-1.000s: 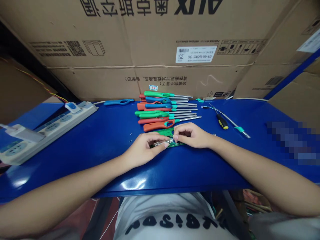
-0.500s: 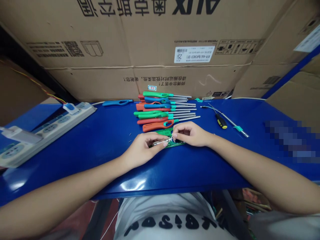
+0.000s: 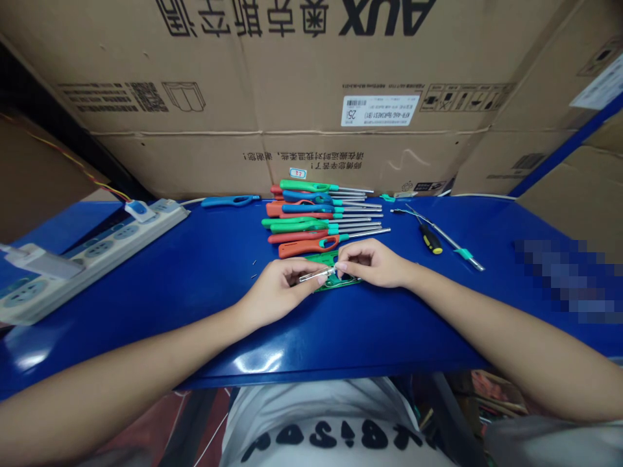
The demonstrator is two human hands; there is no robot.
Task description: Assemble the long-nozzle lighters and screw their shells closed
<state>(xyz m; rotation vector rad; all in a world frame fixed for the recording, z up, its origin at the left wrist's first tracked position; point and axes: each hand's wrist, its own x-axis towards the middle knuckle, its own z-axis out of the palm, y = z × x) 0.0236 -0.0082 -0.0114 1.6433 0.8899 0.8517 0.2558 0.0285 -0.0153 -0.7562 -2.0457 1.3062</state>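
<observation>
My left hand (image 3: 275, 290) is closed around a slim, clear and silvery lighter fuel tank (image 3: 311, 275), with thumb and fingers along its length. At the tank's right end, my right hand (image 3: 372, 263) pinches finger and thumb together on a small part I cannot make out. Under both hands lies an opened green lighter casing (image 3: 321, 258), partly hidden by the fingers, with a thin wire at its right side. Just beyond it, long-necked lighters (image 3: 307, 247) in orange, red, green and blue lie in a row, metal tubes pointing right.
A yellow-and-black screwdriver (image 3: 430, 239) and a loose metal lighter tube (image 3: 445, 232) lie to the right. Two small screws (image 3: 254, 275) are left of my hands. A blue lighter casing (image 3: 230, 201) lies at the back. A white power strip (image 3: 104, 253) runs along the left; cardboard (image 3: 292, 110) stands behind.
Both hands keep nearly the same hold on the fuel tank; the right fingertips have shifted slightly at its end. The whole view has moved a little.
</observation>
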